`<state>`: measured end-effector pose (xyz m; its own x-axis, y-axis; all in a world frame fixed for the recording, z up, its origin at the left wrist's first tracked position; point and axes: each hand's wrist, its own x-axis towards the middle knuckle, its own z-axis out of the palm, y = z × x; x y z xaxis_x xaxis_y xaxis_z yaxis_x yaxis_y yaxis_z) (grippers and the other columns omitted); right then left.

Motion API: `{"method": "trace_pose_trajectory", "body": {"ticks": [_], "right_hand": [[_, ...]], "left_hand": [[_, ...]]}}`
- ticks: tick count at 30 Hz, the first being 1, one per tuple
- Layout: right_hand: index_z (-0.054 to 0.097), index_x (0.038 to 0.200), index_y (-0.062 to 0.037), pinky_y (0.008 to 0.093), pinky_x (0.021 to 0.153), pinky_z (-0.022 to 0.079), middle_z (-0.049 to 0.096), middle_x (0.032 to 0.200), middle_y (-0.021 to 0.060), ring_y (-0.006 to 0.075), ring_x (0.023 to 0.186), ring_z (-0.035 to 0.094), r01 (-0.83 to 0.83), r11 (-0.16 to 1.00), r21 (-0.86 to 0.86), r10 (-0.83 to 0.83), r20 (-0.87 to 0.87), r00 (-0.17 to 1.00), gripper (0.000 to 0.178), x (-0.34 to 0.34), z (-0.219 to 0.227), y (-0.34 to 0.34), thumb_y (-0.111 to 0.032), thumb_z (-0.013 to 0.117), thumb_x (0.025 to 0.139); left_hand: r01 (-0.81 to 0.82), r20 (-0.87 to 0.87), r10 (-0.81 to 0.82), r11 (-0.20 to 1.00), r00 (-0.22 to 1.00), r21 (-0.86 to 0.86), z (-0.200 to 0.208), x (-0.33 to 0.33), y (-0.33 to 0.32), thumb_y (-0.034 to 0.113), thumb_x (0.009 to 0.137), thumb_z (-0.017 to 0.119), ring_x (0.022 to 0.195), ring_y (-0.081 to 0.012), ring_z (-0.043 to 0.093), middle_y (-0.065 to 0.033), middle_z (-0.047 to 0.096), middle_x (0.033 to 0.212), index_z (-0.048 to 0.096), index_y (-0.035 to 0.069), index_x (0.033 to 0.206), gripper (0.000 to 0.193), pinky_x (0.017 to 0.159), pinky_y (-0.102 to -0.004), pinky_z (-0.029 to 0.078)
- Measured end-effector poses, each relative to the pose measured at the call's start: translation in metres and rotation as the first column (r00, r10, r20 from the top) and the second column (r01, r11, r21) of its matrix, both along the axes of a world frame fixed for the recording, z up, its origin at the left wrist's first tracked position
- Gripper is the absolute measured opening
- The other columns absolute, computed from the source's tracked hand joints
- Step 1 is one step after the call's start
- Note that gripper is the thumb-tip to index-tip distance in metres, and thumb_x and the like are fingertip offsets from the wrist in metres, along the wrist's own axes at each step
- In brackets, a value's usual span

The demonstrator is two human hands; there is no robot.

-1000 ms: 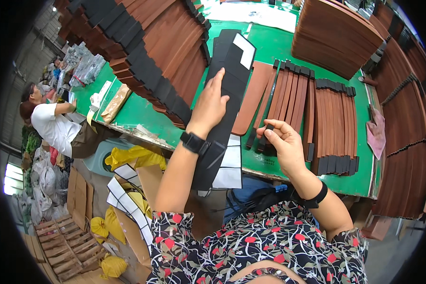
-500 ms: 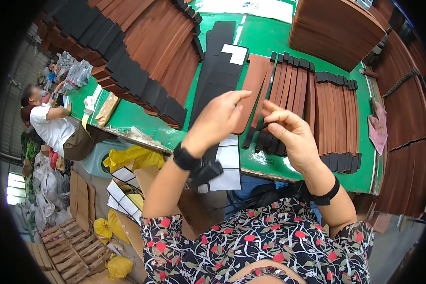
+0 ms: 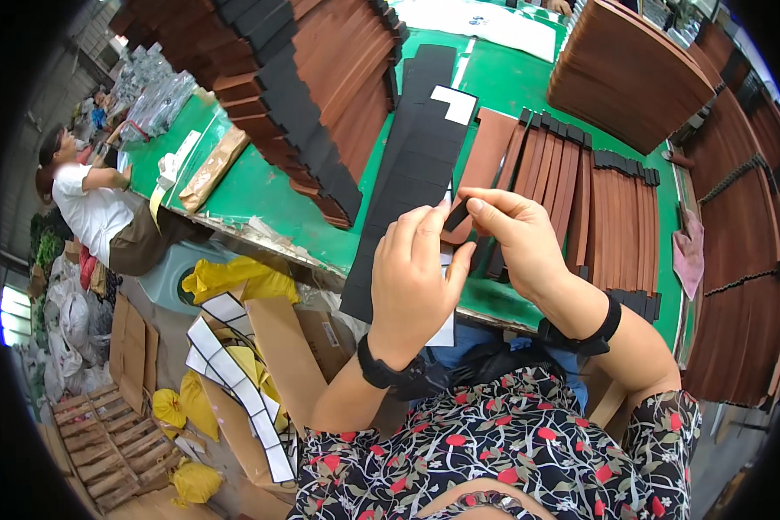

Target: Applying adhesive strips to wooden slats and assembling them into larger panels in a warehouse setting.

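Head-worn fisheye view from above the near side of the green table [image 3: 269,221], facing down and forward across it. The wearer's shirt [image 3: 494,442] sits closest, on the table's near side; the wide circle also takes in floor [image 3: 173,326] left of the table.

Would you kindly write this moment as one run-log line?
Right hand: pinching small black strip | Left hand: open beside it, contact unclear | Black sheet: on green table, left of brown slats
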<state>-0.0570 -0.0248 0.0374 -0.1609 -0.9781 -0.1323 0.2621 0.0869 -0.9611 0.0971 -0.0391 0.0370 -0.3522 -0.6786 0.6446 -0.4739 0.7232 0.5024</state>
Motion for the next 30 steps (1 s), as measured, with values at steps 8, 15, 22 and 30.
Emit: {"method": "trace_pose_trajectory", "body": {"ticks": [8, 15, 22, 30], "right_hand": [[0.064, 0.106, 0.0033, 0.0236, 0.077, 0.047, 0.064, 0.094, 0.0041, 0.0095, 0.083, 0.057, -0.135, 0.99, 0.034, 0.136, -0.021, 0.99, 0.021, 0.019, 0.015, -0.007, -0.01, 0.06, 0.091], [0.057, 0.12, 0.0097, 0.0312, 0.066, 0.051, 0.069, 0.085, 0.0144, 0.0178, 0.075, 0.065, -0.362, 0.932, 0.005, 0.278, -0.653, 0.705, 0.041, -0.002, 0.011, -0.043, -0.02, 0.061, 0.091], [0.061, 0.111, -0.0011, 0.046, 0.083, 0.048, 0.066, 0.095, 0.0193, 0.034, 0.095, 0.064, -0.466, 0.798, 0.383, 0.432, -0.902, -0.001, 0.047, -0.046, -0.023, -0.099, -0.035, 0.071, 0.081], [0.064, 0.111, -0.0113, 0.0404, 0.091, 0.044, 0.056, 0.113, 0.0065, 0.0262, 0.112, 0.054, -0.56, 0.743, 0.367, 0.158, -0.909, -0.386, 0.05, -0.05, -0.035, -0.108, -0.023, 0.081, 0.065]], "left_hand": [[-0.124, -0.016, 0.123, 0.985, 0.992, -0.12, -0.018, 0.01, -0.01, 0.003, 0.075, 0.073, 0.079, -0.0294, 0.06, -0.0138, 0.06, 0.095, 0.061, -0.001, 0.103, 0.031, 0.07, -0.0362, 0.05], [-0.132, -0.056, 0.14, 0.983, 0.989, 0.13, -0.031, 0.02, -0.018, 0.002, 0.076, 0.07, 0.077, -0.0236, 0.061, -0.0125, 0.06, 0.092, 0.063, -0.001, 0.099, 0.024, 0.067, -0.0331, 0.051], [0.008, -0.213, 0.126, 0.844, 0.969, 0.536, -0.05, 0.012, -0.01, 0.006, 0.083, 0.068, 0.072, -0.0144, 0.063, -0.0094, 0.061, 0.092, 0.063, -0.004, 0.1, 0.02, 0.065, -0.027, 0.052], [0.102, -0.299, 0.134, 0.747, 0.945, 0.657, -0.084, 0.002, -0.006, 0.006, 0.085, 0.067, 0.076, -0.0119, 0.063, -0.0086, 0.062, 0.093, 0.062, -0.005, 0.101, 0.02, 0.067, -0.0253, 0.053]]}}
